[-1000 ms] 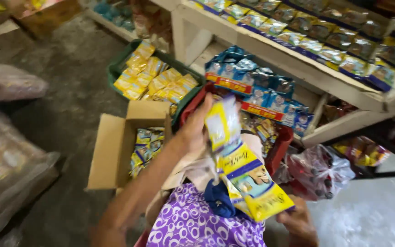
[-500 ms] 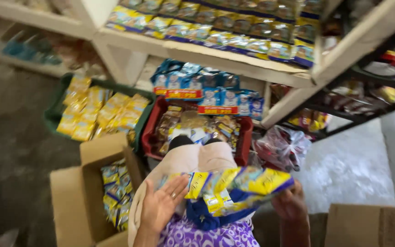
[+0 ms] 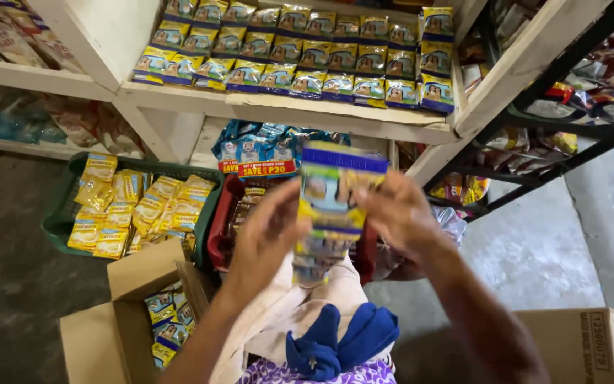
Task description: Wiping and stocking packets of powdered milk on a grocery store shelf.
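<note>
at centre frame, the left hand (image 3: 268, 231) and the right hand (image 3: 399, 213) are gripping a strip of yellow and blue sachets (image 3: 332, 206) from both sides, fingers curled closed on its edges; the strip is hanging upright between them, above the person's knees and in front of the lower shelf opening.

progress, as a judgement: the white wooden shelf (image 3: 335, 114) at 12 o'clock is already carrying several neat rows of matching sachets (image 3: 300, 50), so much of the stocking appears done. the open cardboard box (image 3: 119, 323) at 8 o'clock is still holding more sachets of the same kind, so stock is remaining to be placed. the strip in the hands is not yet resting on any shelf.

surroundings: a green crate (image 3: 62, 220) at 9 o'clock is holding yellow packets (image 3: 133, 210). a red crate (image 3: 218, 238) is sitting just beside it, behind the hands, with blue packets (image 3: 261, 149) standing above it at 12 o'clock. a second cardboard box (image 3: 588, 345) is lying at 4 o'clock. a dark metal rack (image 3: 570, 131) with bagged goods is standing at 2 o'clock. a blue cloth (image 3: 339, 341) is lying on the lap at 6 o'clock. the grey concrete floor (image 3: 8, 284) is looking rough and stained; the room is reading as a small shop store area lit by daylight.
</note>
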